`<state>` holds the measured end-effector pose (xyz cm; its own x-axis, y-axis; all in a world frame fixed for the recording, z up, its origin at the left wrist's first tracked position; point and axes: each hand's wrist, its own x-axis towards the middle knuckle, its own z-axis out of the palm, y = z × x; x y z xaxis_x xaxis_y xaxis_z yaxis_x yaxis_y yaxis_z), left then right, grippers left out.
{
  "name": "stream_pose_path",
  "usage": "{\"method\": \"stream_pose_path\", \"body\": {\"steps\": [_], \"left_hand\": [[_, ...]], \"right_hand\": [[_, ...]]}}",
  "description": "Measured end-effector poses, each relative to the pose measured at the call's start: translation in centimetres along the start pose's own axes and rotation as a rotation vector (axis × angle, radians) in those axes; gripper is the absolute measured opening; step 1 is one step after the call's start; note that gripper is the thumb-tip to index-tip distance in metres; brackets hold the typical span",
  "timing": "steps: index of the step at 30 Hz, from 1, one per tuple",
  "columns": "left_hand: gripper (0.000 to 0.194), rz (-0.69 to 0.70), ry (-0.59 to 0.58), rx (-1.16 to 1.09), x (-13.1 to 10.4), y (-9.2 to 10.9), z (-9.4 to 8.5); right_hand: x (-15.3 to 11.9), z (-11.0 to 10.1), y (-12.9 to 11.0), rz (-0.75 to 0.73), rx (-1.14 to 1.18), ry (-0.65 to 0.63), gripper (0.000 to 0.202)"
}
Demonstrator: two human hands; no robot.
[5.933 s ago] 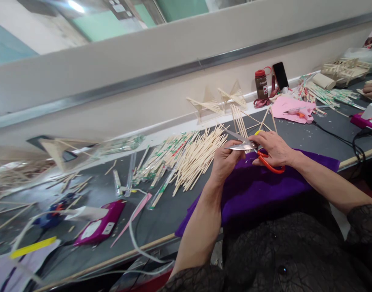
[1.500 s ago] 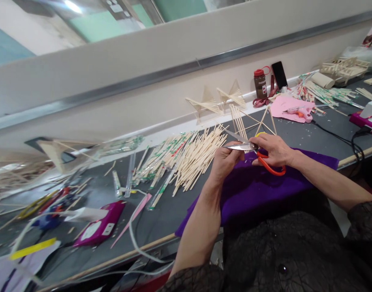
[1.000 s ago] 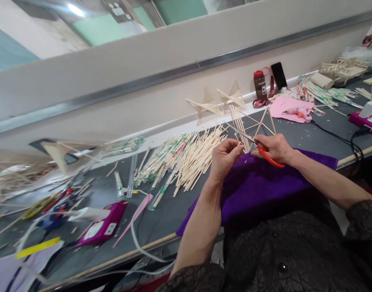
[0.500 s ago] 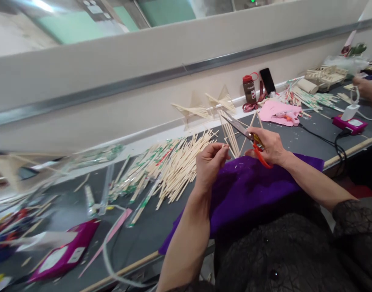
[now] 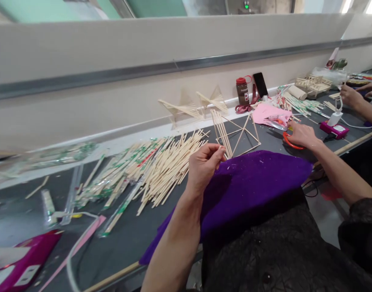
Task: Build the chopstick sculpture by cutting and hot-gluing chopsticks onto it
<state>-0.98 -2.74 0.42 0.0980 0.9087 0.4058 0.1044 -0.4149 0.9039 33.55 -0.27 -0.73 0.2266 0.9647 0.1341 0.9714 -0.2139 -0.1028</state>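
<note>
My left hand (image 5: 202,164) is closed in a pinch on a small pale piece, mostly hidden by the fingertips, above the purple cloth (image 5: 255,182). Over on the right, my right hand (image 5: 303,134) has its fingers around the handles of the orange-handled scissors (image 5: 292,142). The blades lie low over the pink sheet (image 5: 266,112), beside a pink glue gun (image 5: 279,118). Between my hands, a frame of thin sticks (image 5: 243,129) stands on the dark table just behind the cloth.
Loose wooden sticks (image 5: 169,168) and wrapped sticks (image 5: 122,170) lie left of the cloth. Two stick models (image 5: 214,101), a bottle (image 5: 242,92) and a phone (image 5: 260,84) stand along the wall. Another person's hand (image 5: 351,96) is at far right, beyond a magenta power box (image 5: 334,129).
My right hand has moved right with the scissors, from beside my left hand to the pink sheet and glue gun. My left hand keeps its pinch. The view has shifted to the right.
</note>
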Motion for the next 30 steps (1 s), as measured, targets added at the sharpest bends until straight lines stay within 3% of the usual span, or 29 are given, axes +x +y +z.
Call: {"method": "stream_pose_path", "body": {"steps": [2, 6, 9, 11, 13, 15, 19, 24, 30], "left_hand": [[0.012, -0.005, -0.004, -0.023, 0.0, 0.0, 0.1], [0.015, -0.013, 0.034, -0.163, 0.0, 0.1, 0.2], [0.021, -0.018, 0.084, -0.314, 0.2, 0.3, -0.1], [0.024, -0.016, 0.102, -0.416, 0.4, 0.4, -0.4], [0.023, -0.035, 0.126, -0.52, 0.7, 0.5, -0.7], [0.02, -0.092, 0.166, -0.621, 1.0, 0.5, -1.0], [0.016, -0.19, 0.212, -0.773, 1.3, 0.7, -1.1], [0.013, -0.142, 0.169, -0.842, 0.9, 0.9, -0.7], [0.013, -0.147, 0.184, -0.848, 0.9, 0.5, -0.7]], "right_hand": [[0.3, 0.7, 0.5, -0.015, -0.05, -0.101, 0.061], [1.1, 0.7, 0.6, -0.067, -0.111, -0.172, 0.064], [0.8, -0.3, 0.0, -0.13, -0.218, -0.157, 0.052], [-0.2, -1.3, -0.9, -0.164, -0.233, -0.08, 0.048], [-1.8, -2.3, -2.4, -0.224, -0.12, 0.051, 0.046], [-3.8, -3.1, -4.7, -0.334, 0.096, 0.089, 0.036], [-7.2, -3.3, -10.8, -0.714, 0.551, -0.069, 0.025], [-8.4, -1.5, -17.5, -0.788, 0.826, -0.175, 0.017], [-7.7, 0.5, -20.0, -0.777, 0.982, -0.189, 0.008]]}}
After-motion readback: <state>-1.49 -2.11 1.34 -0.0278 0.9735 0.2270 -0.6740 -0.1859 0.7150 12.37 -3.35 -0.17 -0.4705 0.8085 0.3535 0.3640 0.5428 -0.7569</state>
